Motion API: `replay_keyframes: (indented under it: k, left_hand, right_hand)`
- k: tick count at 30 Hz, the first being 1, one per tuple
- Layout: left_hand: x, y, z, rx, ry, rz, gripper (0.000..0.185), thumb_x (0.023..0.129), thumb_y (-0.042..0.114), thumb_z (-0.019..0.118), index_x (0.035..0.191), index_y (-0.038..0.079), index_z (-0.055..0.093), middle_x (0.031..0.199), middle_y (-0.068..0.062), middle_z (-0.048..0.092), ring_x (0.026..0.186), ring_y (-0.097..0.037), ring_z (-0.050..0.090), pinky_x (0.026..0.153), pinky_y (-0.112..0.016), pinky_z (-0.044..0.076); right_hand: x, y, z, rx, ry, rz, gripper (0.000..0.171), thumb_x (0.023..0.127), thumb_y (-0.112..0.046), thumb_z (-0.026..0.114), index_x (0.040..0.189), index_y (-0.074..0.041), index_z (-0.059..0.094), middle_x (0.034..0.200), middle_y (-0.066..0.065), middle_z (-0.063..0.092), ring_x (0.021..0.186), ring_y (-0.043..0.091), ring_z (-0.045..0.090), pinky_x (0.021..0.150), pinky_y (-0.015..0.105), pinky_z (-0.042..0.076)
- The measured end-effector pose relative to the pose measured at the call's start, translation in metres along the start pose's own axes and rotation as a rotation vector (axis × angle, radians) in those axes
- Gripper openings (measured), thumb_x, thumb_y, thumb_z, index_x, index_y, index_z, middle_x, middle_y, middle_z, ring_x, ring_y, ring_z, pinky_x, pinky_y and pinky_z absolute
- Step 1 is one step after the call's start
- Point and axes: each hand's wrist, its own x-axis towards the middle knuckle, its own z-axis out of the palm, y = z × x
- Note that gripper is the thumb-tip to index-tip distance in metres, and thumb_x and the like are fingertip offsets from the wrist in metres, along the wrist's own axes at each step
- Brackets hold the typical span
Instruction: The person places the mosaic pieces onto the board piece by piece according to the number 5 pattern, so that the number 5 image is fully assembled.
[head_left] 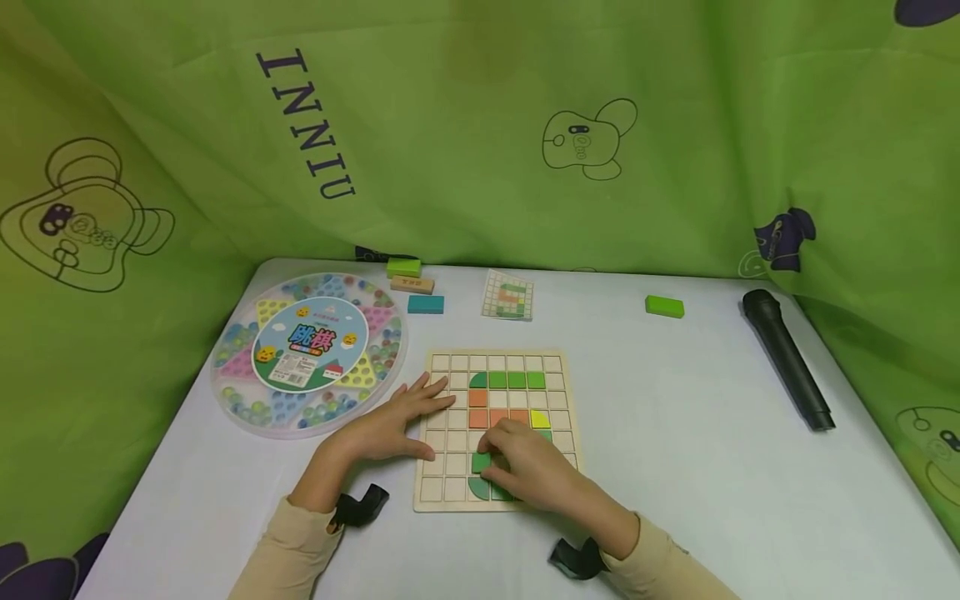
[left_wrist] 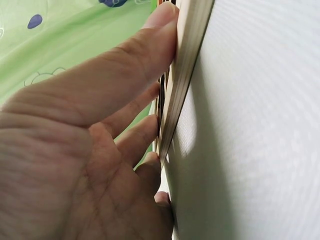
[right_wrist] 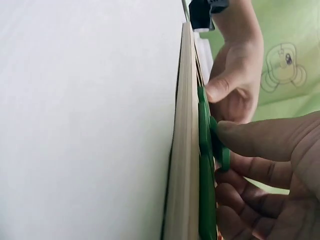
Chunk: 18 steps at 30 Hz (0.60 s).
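Wooden grid board (head_left: 555, 367) lies at the surface's (head_left: 675, 433) centre, bearing green, orange and yellow tiles. Left hand (head_left: 390, 425) rests flat with fingers spread on the board's 9 o'clock edge. Right hand (head_left: 525, 467) pinches a dark green tile (head_left: 481, 461) near the board's 6 o'clock rim. At 10 o'clock sits a round marble tray (head_left: 307, 354); the green backdrop (head_left: 480, 125) reads "INNIU"
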Motion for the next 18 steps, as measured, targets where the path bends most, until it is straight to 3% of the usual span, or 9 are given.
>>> replay_keyframes:
  k: [11,18]
  left_hand:
    - [-0.001,-0.001,0.0,-0.009,0.002,0.004,0.08,0.079,0.034,0.073,0.147,0.014,0.036,0.16,-0.008,0.011,0.147,-0.032,-0.005,0.116,-0.058,-0.001]
    - [-0.002,0.0,0.002,-0.013,-0.011,-0.002,0.081,0.079,0.034,0.072,0.148,0.012,0.035,0.16,-0.009,0.01,0.146,-0.034,-0.005,0.115,-0.06,-0.002]
  right_hand:
    - [0.0,0.0,0.001,0.006,-0.022,0.008,0.024,0.084,-0.026,0.071,0.103,-0.012,0.067,0.099,-0.005,0.059,0.086,0.005,0.05,0.078,0.024,0.049]
    - [-0.032,0.026,-0.022,0.008,0.107,0.077,0.028,0.085,-0.024,0.07,0.108,-0.01,0.063,0.105,-0.003,0.061,0.095,0.01,0.058,0.084,0.032,0.052]
